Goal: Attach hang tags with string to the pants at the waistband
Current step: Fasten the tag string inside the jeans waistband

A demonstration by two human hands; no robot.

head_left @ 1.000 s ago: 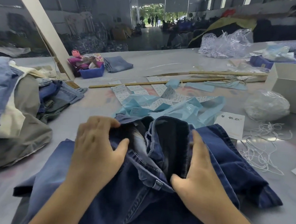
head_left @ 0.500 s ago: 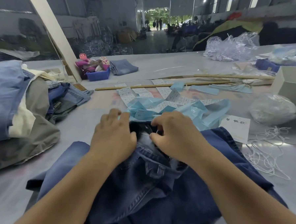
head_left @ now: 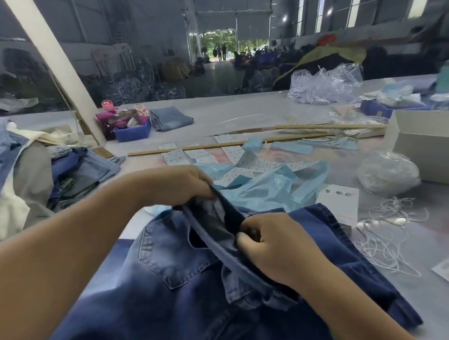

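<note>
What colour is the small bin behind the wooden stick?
Blue: the small plastic bin holding pink and floral fabric scraps, seen clearest in the head view.

Both bare forearms reach forward from the lower edge. The left hand (head_left: pixel 181 185) is farther out, fingers curled in a pinching grip. The right hand (head_left: pixel 274 245) sits nearer, fingers curled and gripping too.

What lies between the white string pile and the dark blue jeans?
In the head view, a white card with handwritten characters lies between the white string pile and the dark blue jeans, its near corner touching the denim.
</note>
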